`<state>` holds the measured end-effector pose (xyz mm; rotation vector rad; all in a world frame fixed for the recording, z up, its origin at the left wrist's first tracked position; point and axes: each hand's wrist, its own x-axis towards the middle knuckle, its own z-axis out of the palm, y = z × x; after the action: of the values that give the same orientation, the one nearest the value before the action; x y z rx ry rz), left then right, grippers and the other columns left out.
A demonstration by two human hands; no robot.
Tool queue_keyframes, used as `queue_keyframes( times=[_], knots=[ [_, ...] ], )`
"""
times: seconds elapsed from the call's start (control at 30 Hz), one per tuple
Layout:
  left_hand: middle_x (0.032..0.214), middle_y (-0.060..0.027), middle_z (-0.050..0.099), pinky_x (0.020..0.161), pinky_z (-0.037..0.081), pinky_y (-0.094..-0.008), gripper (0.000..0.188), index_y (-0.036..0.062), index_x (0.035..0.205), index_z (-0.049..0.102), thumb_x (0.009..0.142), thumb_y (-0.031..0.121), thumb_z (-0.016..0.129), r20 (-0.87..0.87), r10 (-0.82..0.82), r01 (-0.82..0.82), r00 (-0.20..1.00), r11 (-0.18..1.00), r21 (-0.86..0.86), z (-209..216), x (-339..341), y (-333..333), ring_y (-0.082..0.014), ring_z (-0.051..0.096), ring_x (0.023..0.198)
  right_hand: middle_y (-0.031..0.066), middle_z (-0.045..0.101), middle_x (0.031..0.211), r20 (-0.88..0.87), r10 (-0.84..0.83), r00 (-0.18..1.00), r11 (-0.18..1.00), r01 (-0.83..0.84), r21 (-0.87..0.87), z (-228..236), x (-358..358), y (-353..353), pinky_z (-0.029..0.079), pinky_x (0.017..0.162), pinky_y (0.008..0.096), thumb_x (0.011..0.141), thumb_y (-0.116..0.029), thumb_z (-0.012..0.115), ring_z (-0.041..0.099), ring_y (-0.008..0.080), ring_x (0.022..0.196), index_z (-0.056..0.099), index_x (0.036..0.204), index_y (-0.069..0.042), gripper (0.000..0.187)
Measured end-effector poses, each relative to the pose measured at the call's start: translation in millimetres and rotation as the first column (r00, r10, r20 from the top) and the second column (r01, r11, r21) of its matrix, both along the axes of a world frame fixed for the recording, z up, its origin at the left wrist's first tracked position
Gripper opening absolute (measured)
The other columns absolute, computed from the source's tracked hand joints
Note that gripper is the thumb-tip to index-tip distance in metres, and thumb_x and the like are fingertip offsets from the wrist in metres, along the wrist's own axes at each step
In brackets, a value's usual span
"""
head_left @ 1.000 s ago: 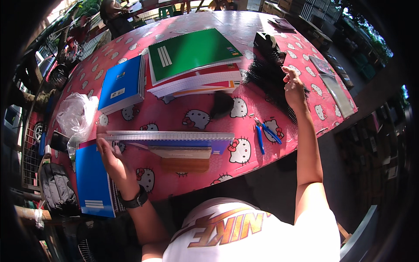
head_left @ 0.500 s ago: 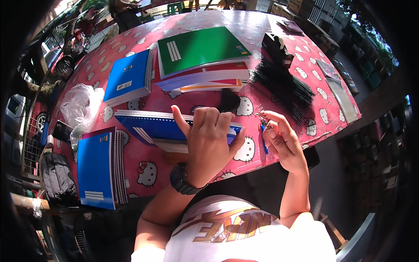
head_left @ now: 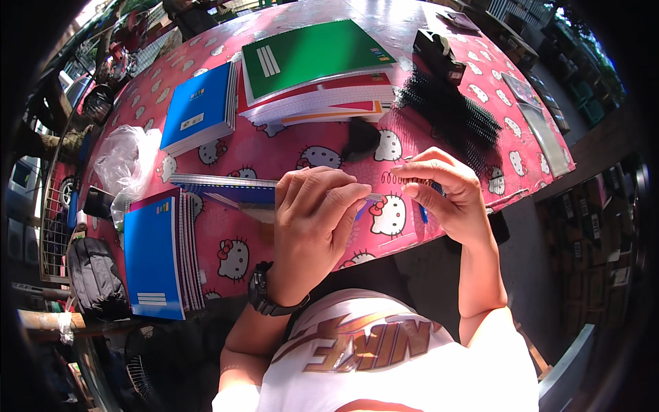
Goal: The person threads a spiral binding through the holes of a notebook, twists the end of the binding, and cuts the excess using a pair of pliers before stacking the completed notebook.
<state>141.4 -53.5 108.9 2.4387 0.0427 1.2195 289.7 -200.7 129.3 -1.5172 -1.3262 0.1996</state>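
A blue notebook (head_left: 213, 184) stands tilted on the near part of the table, its punched spine edge upward. My left hand (head_left: 312, 223) is closed over its right part, fingers and thumb drawn together near the right corner. A thin black spiral binding coil (head_left: 392, 177) is pinched between the thumb and fingers of my right hand (head_left: 449, 196). Its free end points left, toward the notebook corner, with a small gap between. A blue pen-like object (head_left: 422, 214) lies below my right fingers. Part of the notebook is hidden behind my left hand.
Stacked blue notebooks (head_left: 152, 257) lie at the near left, others (head_left: 199, 103) farther back. A green notebook (head_left: 316, 58) tops a pile beyond my hands. Black binding coils (head_left: 456, 123) lie right, by a black box (head_left: 436, 58). A plastic bag (head_left: 123, 165) sits left.
My left hand has turned, its fingertips now together near the notebook's right corner. My right hand has risen slightly, and the coil's end now shows stretched out leftward from its fingers.
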Motion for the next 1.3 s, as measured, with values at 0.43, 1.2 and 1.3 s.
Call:
queue_keyframes(
  times=[0.43,1.2,1.3],
  knots=[
    [0.085,0.0033,0.059,0.090,0.038,-0.0404,0.022,0.0192,0.092,0.067,0.072,0.010,0.069,0.048,0.006,-0.010,0.999,0.998,0.069,-11,-18,-7,-0.0163,0.059,0.084,0.0036,0.054,0.080,0.129,0.126,0.984,0.992,-0.127,-0.001,0,-9,-2,0.046,0.058,0.0264,0.069,0.006,0.066,0.056,0.0155,0.073,0.068,0.089,-0.010,0.025],
    [0.083,0.0013,0.059,0.074,0.031,-0.0356,0.024,0.0155,0.090,0.061,0.069,0.013,0.071,0.026,0.015,-0.015,1.000,1.000,-0.004,7,15,0,-0.0182,0.054,0.078,0.0095,0.059,0.087,0.195,0.025,0.981,0.994,-0.004,-0.106,9,1,-1,0.048,0.059,0.0315,0.072,0.002,0.066,0.061,0.0219,0.071,0.057,0.111,-0.006,0.041],
    [0.081,0.0026,0.057,0.075,0.030,-0.0360,0.026,0.0167,0.091,0.062,0.067,0.016,0.073,-0.010,-0.016,0.016,1.000,1.000,0.004,7,11,-1,-0.0176,0.053,0.076,0.0106,0.060,0.092,0.226,0.060,0.972,0.986,-0.023,-0.165,13,1,-4,0.048,0.060,0.0308,0.075,0.000,0.066,0.061,0.0218,0.071,0.057,0.110,-0.005,0.036]
  ],
)
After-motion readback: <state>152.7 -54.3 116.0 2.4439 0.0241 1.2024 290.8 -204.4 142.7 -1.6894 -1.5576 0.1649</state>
